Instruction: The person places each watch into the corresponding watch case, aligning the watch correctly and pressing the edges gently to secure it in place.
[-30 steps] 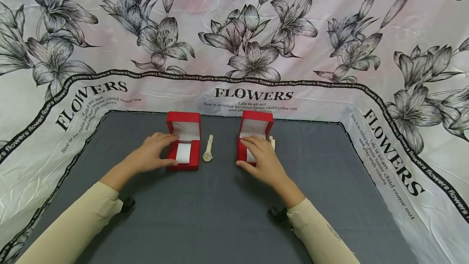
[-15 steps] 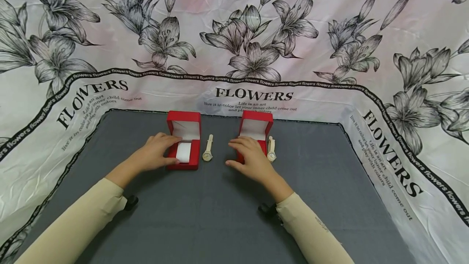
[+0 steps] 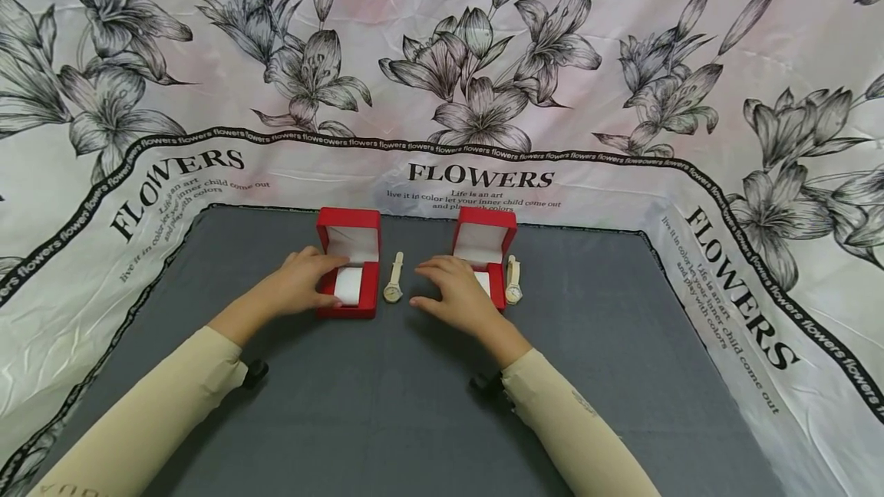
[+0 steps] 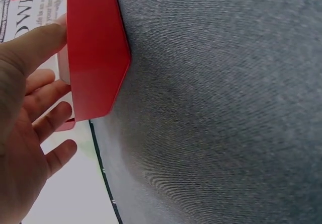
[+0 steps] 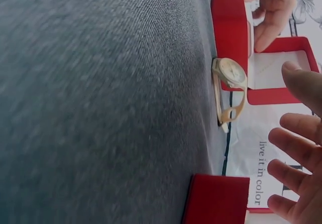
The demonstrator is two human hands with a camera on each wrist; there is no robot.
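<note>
Left hand (image 3: pixel 293 288) is spanning a box (image 3: pixel 370 290), spread; right hand (image 3: pixel 457 294), also spread, is hovering — a watch (image 3: pixel 394 282) is lying just off its fingertips.

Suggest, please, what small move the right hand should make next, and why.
Perhaps bring the right hand to the watch beside the left box: its fingers are parted near that watch and hold nothing, while the white cushion in that open box carries no watch.

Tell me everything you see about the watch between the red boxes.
The watch has a round, pale dial and a smooth-looking cream strap with a buckle. It lies on the gray cloth, dial up at the near end, strap stretching away. Only the cloth touches it. The time it shows is unreadable.
</note>
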